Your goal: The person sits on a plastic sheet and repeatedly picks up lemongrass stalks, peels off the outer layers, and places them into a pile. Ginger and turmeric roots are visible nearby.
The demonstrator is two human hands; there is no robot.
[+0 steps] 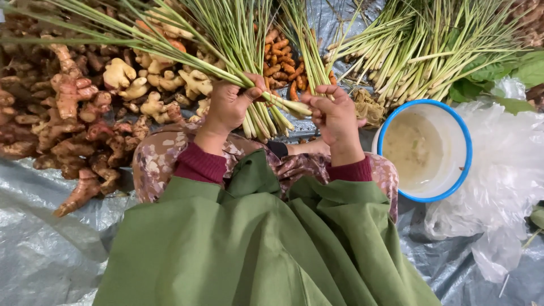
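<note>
Two hands meeting at mid-frame, above a green apron (266, 249) filling the lower centre and dark red cuffs (199, 164) showing over it. Left hand (229, 106) closing tight round a bundle of lemongrass stalks (226, 54), fingers wrapped about the stems just above their pale bases, green tops fanning away toward the upper left of the frame. Right hand (334, 116) pinching a single pale stalk end (292, 106) between thumb and fingertips, that end lying across the gap between both hands and touching the bundle's base. More loose stalk bases hanging just below the left hand, beside the gripped bundle.

Lying to the right of the right hand, near it, a white bowl with a blue rim (426, 148) holding cloudy liquid. Spreading further right, crumpled clear plastic bags (504, 170). Covering the ground at lower left and lower right, a grey plastic sheet (45, 249).

Piling up at the left and upper left, brown and reddish galangal and ginger roots (68, 113). Showing behind the hands at upper centre, small orange turmeric fingers (281, 62). Resting at the upper right, well apart from the hands, a second heap of lemongrass (419, 51) with green leaves (510, 73) beside it.
</note>
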